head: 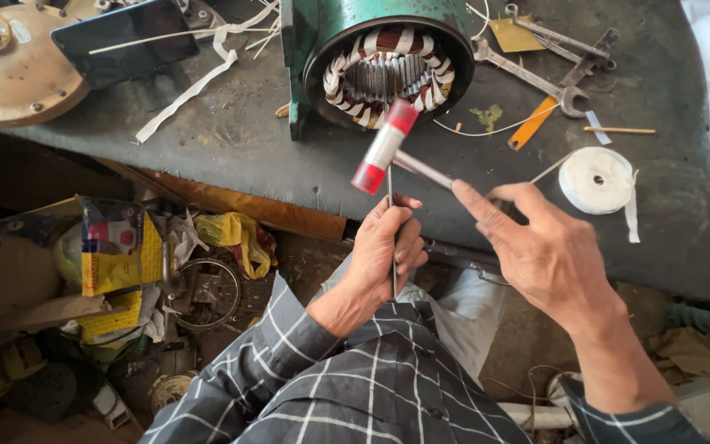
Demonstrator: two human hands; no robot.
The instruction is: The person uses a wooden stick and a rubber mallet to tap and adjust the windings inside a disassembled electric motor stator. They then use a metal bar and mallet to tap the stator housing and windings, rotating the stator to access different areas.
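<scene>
The mallet (384, 146), a small one with a white head and red end caps, is hanging just below the stator (388, 70), its upper cap overlapping the rim at 6 o'clock. The right hand (548, 251) is gripping the far end of the metal handle, fingers curled round it and the index finger lying straight along the shaft. The left hand (381, 255) is closing on a thin rod (392, 238) that is standing nearly upright, its tip reaching up to the mallet's lower cap.

The stator is sitting in a green housing on the dark bench (232, 140). Its copper coils are showing already wrapped in white tape all round the bore, so the winding and lacing are looking largely done; judging from the tools in hand, the coil ends are being tapped and shaped, and no cover or rotor is fitted yet.

At 3 o'clock from the hands a tape roll (595, 179) is lying flat, its loose end trailing. At 1 o'clock spanners (527, 74) are lying crossed beside an orange strip. At 11 o'clock a phone (125, 41) is resting against a round brown plate (10, 82). Below the bench at 9 o'clock, yellow bags (121, 255) and scrap are lying piled.
</scene>
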